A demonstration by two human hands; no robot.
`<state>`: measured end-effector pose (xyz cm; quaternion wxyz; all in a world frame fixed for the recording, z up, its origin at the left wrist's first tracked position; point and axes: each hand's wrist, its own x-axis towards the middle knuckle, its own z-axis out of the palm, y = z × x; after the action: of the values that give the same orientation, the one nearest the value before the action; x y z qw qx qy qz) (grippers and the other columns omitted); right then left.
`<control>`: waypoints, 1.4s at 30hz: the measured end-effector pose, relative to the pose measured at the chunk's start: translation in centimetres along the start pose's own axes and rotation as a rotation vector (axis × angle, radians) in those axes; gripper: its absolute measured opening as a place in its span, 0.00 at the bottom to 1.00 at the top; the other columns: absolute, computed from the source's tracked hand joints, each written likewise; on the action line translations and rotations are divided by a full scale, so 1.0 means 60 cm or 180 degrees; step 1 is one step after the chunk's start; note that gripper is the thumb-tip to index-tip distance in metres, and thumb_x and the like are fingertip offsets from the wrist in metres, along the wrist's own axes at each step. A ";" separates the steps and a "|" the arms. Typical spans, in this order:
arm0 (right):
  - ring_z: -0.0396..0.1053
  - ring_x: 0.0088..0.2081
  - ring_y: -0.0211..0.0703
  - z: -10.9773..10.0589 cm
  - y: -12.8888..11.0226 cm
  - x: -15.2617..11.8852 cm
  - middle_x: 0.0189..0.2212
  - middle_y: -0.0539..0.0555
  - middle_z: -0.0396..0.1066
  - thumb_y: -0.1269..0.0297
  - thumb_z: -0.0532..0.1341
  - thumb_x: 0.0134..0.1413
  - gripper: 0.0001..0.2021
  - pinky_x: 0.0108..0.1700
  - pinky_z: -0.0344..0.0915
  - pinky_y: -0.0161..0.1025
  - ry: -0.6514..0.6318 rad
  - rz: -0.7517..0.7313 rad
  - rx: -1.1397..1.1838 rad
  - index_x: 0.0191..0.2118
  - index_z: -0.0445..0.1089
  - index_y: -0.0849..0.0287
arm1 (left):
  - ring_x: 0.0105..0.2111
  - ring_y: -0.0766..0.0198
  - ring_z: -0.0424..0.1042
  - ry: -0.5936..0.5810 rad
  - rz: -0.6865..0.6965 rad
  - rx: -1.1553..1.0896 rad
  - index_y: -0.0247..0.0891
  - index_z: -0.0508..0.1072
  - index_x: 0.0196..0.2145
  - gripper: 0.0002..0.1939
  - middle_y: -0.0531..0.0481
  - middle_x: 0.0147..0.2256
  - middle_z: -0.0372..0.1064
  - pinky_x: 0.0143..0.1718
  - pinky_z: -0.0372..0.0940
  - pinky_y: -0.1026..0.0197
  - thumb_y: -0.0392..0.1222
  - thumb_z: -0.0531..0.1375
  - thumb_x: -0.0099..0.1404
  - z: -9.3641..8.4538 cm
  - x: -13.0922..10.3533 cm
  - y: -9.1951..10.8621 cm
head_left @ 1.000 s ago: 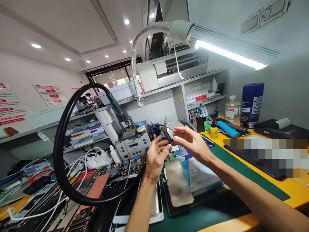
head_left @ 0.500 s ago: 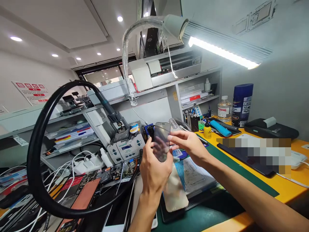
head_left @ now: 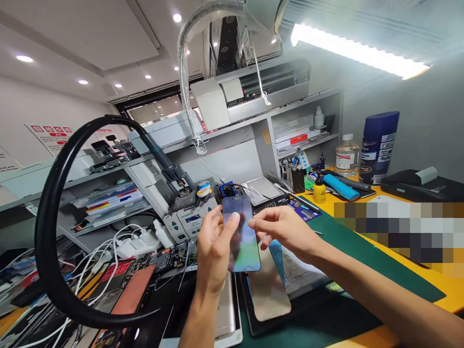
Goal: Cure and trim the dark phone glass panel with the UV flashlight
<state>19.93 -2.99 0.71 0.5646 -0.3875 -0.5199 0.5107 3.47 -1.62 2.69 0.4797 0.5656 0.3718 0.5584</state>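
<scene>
My left hand [head_left: 212,246] is wrapped round a smartphone [head_left: 245,251], its thumb lying on the screen. The phone is tilted towards me, and blue and green colours show on its face. From the other side, my right hand [head_left: 286,229] has its fingers pinched at the phone's right edge; some of the fingertips are hidden. Just below the phone, a gold phone-shaped panel [head_left: 271,297] lies on a dark tray [head_left: 250,319]. A clear bag with papers [head_left: 302,270] lies beside it, under my right forearm.
A black hose [head_left: 45,217] loops at the left, over phones and circuit boards. Behind stands a grey control unit [head_left: 190,220]. Toward the right are a yellow bottle [head_left: 319,191], a blue spray can [head_left: 379,147] and a green mat [head_left: 380,266]. A bright lamp [head_left: 358,50] hangs above.
The phone has come lower and nearer, and its dark face now shows colours. My left thumb has moved onto the screen. The camera view has shifted slightly.
</scene>
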 end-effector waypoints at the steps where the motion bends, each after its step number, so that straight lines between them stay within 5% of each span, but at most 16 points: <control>1: 0.67 0.22 0.35 0.006 0.002 -0.003 0.22 0.51 0.71 0.51 0.72 0.47 0.17 0.27 0.69 0.35 -0.0086 0.0067 0.0020 0.27 0.76 0.63 | 0.39 0.55 0.77 -0.0162 -0.0193 -0.0226 0.36 0.72 0.51 0.27 0.43 0.42 0.76 0.38 0.71 0.58 0.53 0.69 0.59 -0.007 0.002 0.006; 6: 0.67 0.21 0.34 0.030 0.000 -0.022 0.22 0.51 0.72 0.52 0.73 0.45 0.18 0.25 0.66 0.32 -0.0326 0.0317 0.0073 0.27 0.76 0.64 | 0.31 0.59 0.77 -0.0354 -0.0639 -0.0899 0.35 0.78 0.39 0.14 0.48 0.32 0.78 0.36 0.71 0.60 0.46 0.69 0.60 -0.026 0.005 0.027; 14: 0.69 0.22 0.34 0.025 -0.018 -0.028 0.23 0.52 0.74 0.51 0.73 0.47 0.18 0.28 0.66 0.32 -0.0432 0.0246 0.0287 0.25 0.76 0.63 | 0.39 0.43 0.79 -0.0828 -0.1584 -0.1939 0.27 0.77 0.51 0.31 0.33 0.40 0.80 0.41 0.72 0.45 0.59 0.50 0.71 -0.016 -0.001 0.046; 20: 0.71 0.25 0.36 0.021 -0.015 -0.027 0.22 0.52 0.74 0.51 0.73 0.49 0.18 0.32 0.67 0.32 -0.0342 0.0184 0.0389 0.25 0.77 0.62 | 0.42 0.43 0.78 -0.0990 -0.1501 -0.2134 0.27 0.78 0.48 0.31 0.33 0.44 0.79 0.44 0.71 0.45 0.57 0.46 0.73 -0.004 -0.006 0.036; 25: 0.71 0.23 0.37 0.009 -0.024 -0.022 0.23 0.54 0.74 0.45 0.72 0.48 0.23 0.26 0.66 0.32 -0.0382 0.0365 0.0193 0.24 0.74 0.64 | 0.44 0.46 0.78 -0.0861 -0.1380 -0.2042 0.31 0.79 0.48 0.27 0.37 0.41 0.80 0.47 0.71 0.46 0.53 0.47 0.74 0.002 -0.006 0.034; 31: 0.70 0.24 0.36 -0.027 -0.043 -0.012 0.26 0.54 0.74 0.46 0.71 0.50 0.21 0.24 0.65 0.31 0.0547 -0.0267 0.0294 0.29 0.73 0.63 | 0.42 0.48 0.77 -0.1137 -0.1141 -0.1931 0.29 0.79 0.47 0.29 0.34 0.39 0.79 0.48 0.70 0.46 0.53 0.45 0.75 0.000 -0.004 0.025; 36: 0.68 0.25 0.35 -0.034 -0.056 -0.018 0.26 0.53 0.74 0.52 0.71 0.51 0.16 0.28 0.65 0.32 0.0162 -0.0187 0.0372 0.30 0.75 0.63 | 0.35 0.46 0.76 -0.1488 -0.1280 -0.1874 0.30 0.79 0.49 0.30 0.33 0.40 0.77 0.39 0.70 0.45 0.55 0.45 0.74 0.006 -0.018 0.022; 42: 0.69 0.26 0.36 -0.032 -0.068 -0.034 0.24 0.50 0.74 0.56 0.72 0.52 0.13 0.31 0.66 0.32 0.0189 -0.0312 0.0052 0.27 0.75 0.61 | 0.35 0.47 0.75 -0.1515 -0.1187 -0.1740 0.33 0.80 0.48 0.31 0.34 0.39 0.76 0.34 0.70 0.48 0.56 0.44 0.73 0.015 -0.028 0.027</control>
<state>22.64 -5.57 3.95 0.6072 -0.3719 -0.5170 0.4750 4.01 -3.80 3.87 0.7781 0.4535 0.1844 0.3935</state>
